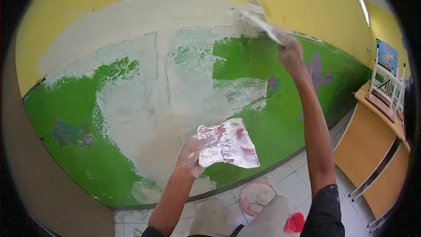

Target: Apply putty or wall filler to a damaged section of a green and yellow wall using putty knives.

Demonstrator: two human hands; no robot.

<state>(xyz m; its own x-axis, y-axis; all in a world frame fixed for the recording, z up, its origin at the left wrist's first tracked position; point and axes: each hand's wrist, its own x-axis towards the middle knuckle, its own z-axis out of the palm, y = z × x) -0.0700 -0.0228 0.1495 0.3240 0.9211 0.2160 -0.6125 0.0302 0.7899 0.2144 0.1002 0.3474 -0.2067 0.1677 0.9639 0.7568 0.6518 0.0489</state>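
My left hand (191, 156) grips the edge of a flat putty board (230, 144) smeared with white and reddish putty, held out in front of the wall. Higher up on the right, my right hand (291, 56) is closed around a putty knife (265, 26). Its far end lies against a grey-white smear (250, 15) where the yellow upper wall meets the green lower wall; motion blurs the blade. A broad pale putty patch (131, 109) covers much of the wall, with a vertical seam running through it.
Below, on the white tiled floor by my knees, lie a round putty-stained pan (256, 198) and a small red bucket (294, 223). Wooden desks (366, 145) line the right side, topped by a white-framed chair (388, 83). A brown panel (57, 166) stands at the left.
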